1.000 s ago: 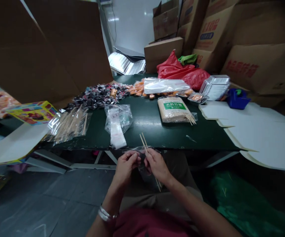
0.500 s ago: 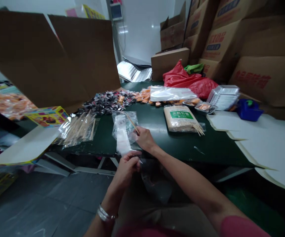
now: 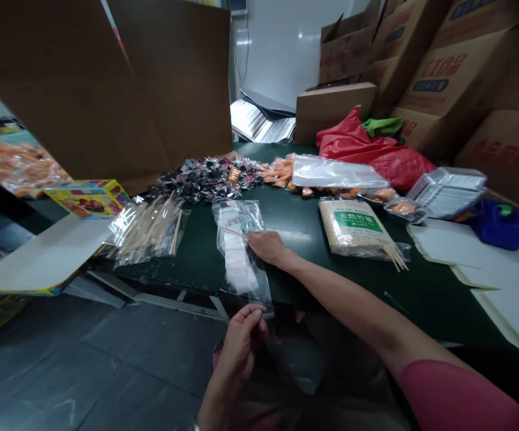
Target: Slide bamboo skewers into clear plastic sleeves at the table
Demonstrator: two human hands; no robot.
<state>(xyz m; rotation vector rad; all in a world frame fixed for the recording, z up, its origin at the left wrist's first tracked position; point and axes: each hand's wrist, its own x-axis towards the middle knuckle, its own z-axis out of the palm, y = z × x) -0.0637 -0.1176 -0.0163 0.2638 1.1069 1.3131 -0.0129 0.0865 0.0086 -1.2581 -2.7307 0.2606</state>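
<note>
Thin bamboo skewers (image 3: 232, 232) pinched in right hand (image 3: 264, 246) fingers, left hand (image 3: 241, 342) fingers gripping crinkly clear bag (image 3: 259, 299)

Skewer pack (image 3: 358, 232) lies on the table (image 3: 313, 281), right of the bag pile (image 3: 237, 239).

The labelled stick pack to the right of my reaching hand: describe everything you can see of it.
The stick pack is a flat clear plastic bag of pale bamboo sticks under a green label with white characters. It lies flat on the dark green table; its near right end is open and stick tips fan out there. No hand touches it; the right hand is to its left.
</note>
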